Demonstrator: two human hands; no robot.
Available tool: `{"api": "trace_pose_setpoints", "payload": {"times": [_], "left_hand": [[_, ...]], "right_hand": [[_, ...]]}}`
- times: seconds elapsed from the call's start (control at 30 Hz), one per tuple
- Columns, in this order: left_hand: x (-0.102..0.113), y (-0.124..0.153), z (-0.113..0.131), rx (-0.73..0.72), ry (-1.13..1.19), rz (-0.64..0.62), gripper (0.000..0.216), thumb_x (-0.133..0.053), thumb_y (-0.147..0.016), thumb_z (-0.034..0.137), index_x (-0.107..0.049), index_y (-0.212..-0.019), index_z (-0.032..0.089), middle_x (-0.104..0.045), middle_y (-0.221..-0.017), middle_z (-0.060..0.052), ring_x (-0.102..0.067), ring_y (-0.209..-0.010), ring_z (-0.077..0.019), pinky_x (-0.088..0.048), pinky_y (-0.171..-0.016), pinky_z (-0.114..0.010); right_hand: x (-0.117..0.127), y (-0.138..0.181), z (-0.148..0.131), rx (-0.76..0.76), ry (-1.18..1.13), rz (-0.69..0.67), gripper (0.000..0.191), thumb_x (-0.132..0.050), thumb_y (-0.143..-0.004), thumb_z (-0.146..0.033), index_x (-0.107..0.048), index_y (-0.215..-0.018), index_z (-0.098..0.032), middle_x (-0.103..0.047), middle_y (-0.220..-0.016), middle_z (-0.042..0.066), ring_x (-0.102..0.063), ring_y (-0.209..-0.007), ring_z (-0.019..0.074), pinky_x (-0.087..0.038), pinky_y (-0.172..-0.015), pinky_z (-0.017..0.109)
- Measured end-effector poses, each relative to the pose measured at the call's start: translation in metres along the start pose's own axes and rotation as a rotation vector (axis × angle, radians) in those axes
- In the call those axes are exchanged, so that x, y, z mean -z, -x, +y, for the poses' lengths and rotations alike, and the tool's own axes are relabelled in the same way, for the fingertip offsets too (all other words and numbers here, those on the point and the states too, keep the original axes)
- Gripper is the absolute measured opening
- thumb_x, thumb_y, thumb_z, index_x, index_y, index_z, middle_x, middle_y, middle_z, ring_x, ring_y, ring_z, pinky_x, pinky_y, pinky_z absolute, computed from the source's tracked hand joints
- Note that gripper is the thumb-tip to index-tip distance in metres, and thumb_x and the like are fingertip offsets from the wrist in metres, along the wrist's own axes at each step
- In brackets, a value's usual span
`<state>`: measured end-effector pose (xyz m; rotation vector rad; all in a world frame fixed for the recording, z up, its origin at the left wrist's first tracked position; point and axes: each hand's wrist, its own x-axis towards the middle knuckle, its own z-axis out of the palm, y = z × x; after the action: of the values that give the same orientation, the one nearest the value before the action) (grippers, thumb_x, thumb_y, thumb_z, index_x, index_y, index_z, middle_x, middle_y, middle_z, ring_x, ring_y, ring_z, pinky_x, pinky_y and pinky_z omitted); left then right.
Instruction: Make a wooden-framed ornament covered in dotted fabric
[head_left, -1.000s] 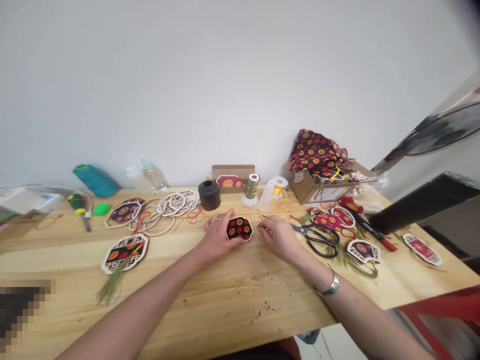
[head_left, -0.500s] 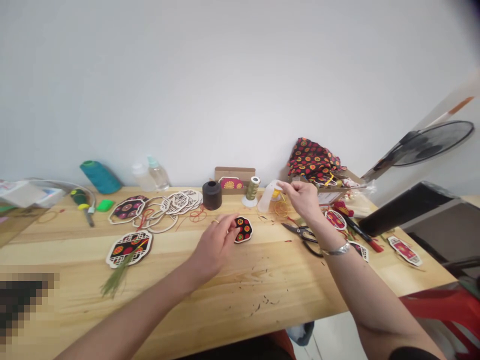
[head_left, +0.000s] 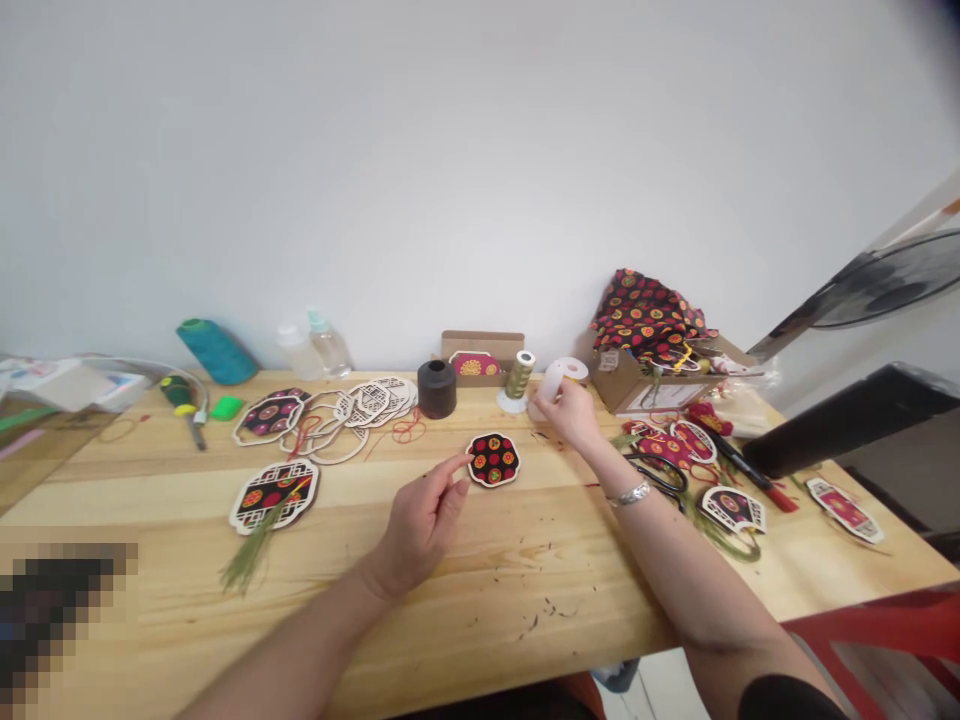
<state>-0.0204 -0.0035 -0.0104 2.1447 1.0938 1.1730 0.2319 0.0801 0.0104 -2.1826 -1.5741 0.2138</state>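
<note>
A small scalloped plaque [head_left: 493, 460] covered in black cloth with red and orange flowers lies flat on the wooden table. My left hand [head_left: 420, 520] is beside it, its index fingertip at the plaque's left edge and the thumb apart, gripping nothing. Further back, my right hand [head_left: 574, 415] has closed fingers on a pale white roll or spool [head_left: 553, 382] with a little yellow on it; its exact kind is unclear. Just left of that stands a spool of olive thread [head_left: 519, 375]. Black-handled scissors [head_left: 664, 475] lie partly behind my right forearm.
A black cone [head_left: 436, 390] and white lattice frames [head_left: 371, 402] lie toward the back left. A tasselled plaque [head_left: 274, 495] is at left. Patterned cloth fills a cardboard box [head_left: 649, 390] at right, near a marker [head_left: 757, 475] and finished-looking plaques. Dark scraps dot the table.
My left hand has loosened from the plaque and moved slightly left and down, uncovering it. My right hand has lowered and moved left around the white roll, which has tilted. The view has shifted slightly.
</note>
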Motion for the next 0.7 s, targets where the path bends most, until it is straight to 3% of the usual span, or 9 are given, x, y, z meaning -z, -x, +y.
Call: {"api": "trace_pose_setpoints", "payload": {"times": [0.13, 0.4, 0.7], "left_hand": [[-0.003, 0.004, 0.002, -0.102, -0.059, -0.027, 0.029, -0.045, -0.096, 0.027, -0.063, -0.114, 0.014, -0.055, -0.056, 0.004, -0.052, -0.049, -0.0119, -0.042, -0.051, -0.023], [-0.005, 0.005, 0.0, -0.141, -0.089, -0.044, 0.029, -0.046, -0.095, 0.025, -0.061, -0.118, 0.017, -0.059, -0.057, 0.004, -0.055, -0.049, -0.0126, -0.043, -0.05, -0.023], [-0.007, 0.005, 0.0, -0.154, -0.106, -0.054, 0.029, -0.046, -0.096, 0.025, -0.061, -0.119, 0.014, -0.059, -0.057, 0.004, -0.055, -0.05, -0.0128, -0.043, -0.051, -0.022]], "right_hand": [[-0.005, -0.014, -0.004, -0.011, 0.025, 0.029, 0.028, -0.06, -0.086, -0.032, -0.068, -0.101, -0.01, -0.074, -0.099, 0.016, -0.07, -0.09, 0.0251, -0.045, -0.07, 0.027], [-0.012, -0.034, -0.012, -0.025, 0.065, 0.039, 0.035, -0.059, -0.088, -0.036, -0.069, -0.104, -0.007, -0.073, -0.1, 0.021, -0.069, -0.095, 0.0277, -0.047, -0.073, 0.028], [0.012, -0.002, -0.011, 0.019, 0.128, -0.014, 0.027, -0.051, -0.091, -0.024, -0.073, -0.1, -0.011, -0.075, -0.1, 0.018, -0.069, -0.098, 0.0276, -0.047, -0.081, 0.032]]}}
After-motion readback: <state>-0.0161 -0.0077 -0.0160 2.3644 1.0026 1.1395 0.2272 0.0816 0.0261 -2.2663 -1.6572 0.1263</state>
